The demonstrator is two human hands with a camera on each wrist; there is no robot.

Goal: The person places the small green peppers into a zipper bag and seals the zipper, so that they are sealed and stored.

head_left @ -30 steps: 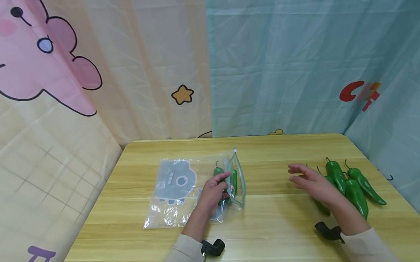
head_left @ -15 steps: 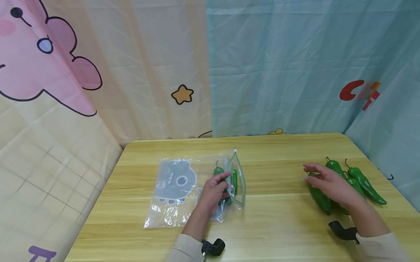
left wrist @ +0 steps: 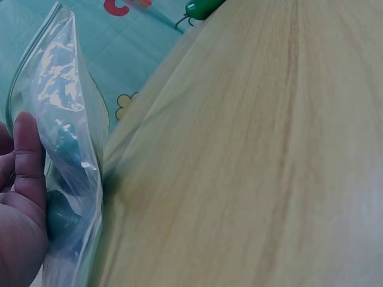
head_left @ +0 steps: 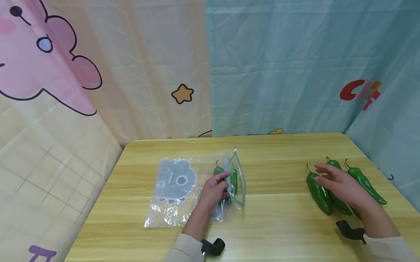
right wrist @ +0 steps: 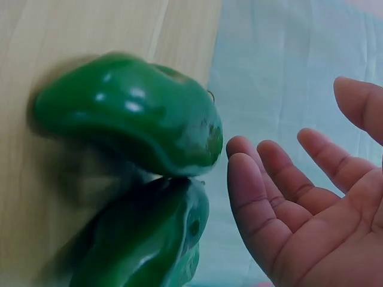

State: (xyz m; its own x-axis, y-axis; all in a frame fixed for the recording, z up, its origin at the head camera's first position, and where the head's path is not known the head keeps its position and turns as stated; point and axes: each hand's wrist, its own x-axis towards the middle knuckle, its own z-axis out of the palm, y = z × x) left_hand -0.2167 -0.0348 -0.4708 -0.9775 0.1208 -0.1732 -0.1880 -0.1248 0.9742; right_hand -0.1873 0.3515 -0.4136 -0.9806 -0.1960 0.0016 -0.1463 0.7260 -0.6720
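Observation:
A clear plastic zip bag [head_left: 180, 217] with a grey cartoon print lies on the table, its green-edged mouth gaping to the right. At that mouth my left hand [head_left: 211, 194] pinches the film. Green peppers show inside, one green pepper [head_left: 235, 182] just within the opening. My right hand [head_left: 345, 188] hovers over several loose green peppers, fingers parted and holding nothing; it partly covers the middle ones. Leftmost lies a shiny pepper [head_left: 319, 194], and a long pepper [head_left: 366, 185] lies at the right. In the right wrist view, the fingers [right wrist: 248, 185] stand apart from a large pepper [right wrist: 131, 107].
The wooden table [head_left: 276, 232] has its far edge against a beige curtain [head_left: 153, 90] and a blue curtain [head_left: 277, 78]. A black wrist mount [head_left: 214, 247] juts from the left sleeve, and another black mount [head_left: 350, 231] from the right.
My right hand has moved right across the loose peppers, uncovering the leftmost ones. The left hand and the bag have stayed where they were.

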